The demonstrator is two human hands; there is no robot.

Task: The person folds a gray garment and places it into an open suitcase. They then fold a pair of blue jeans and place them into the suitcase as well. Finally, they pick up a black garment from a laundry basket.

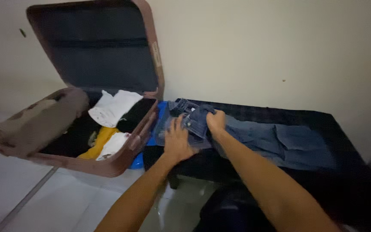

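Observation:
A pair of blue jeans (pixel 280 141) lies spread across a low dark table (pixel 340 124), legs running to the right. My left hand (pixel 177 141) presses flat on the waist end of the jeans, fingers apart. My right hand (pixel 216 121) grips a folded part of the waistband just beside it. Left of the hands stands an open brown suitcase (pixel 112 165), its lid propped up against the wall.
Inside the suitcase lie white (pixel 112 107), black (pixel 136 114) and yellow clothes (pixel 99 141). A rolled beige cloth (pixel 35 124) rests on its left rim. Something blue (pixel 137 161) shows between suitcase and table. Pale tiled floor (pixel 65 202) lies below.

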